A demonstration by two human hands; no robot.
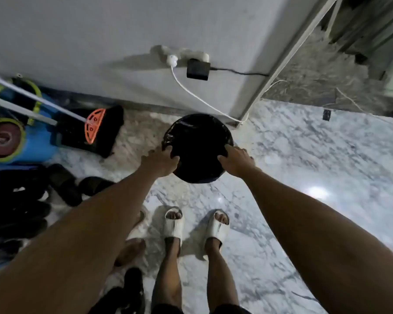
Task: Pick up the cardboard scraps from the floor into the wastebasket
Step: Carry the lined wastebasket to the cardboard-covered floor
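Wastebasket, lined with a black bag, stands on the marble floor near the wall corner, and your hands grip its near rim: left hand and right hand, fingers curled over the edge. A white cable trails just behind it. A broom and dark shoes crowd the left. Its inside is too dark to read.

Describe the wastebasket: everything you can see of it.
The wastebasket is round, seen from above, and lined with a glossy black plastic bag folded over its rim. Its inside looks dark; no contents can be made out. It stands upright on the marble floor near the wall corner, a white cable running down behind it. The left hand grips the rim on one side, the right hand grips it on the other.
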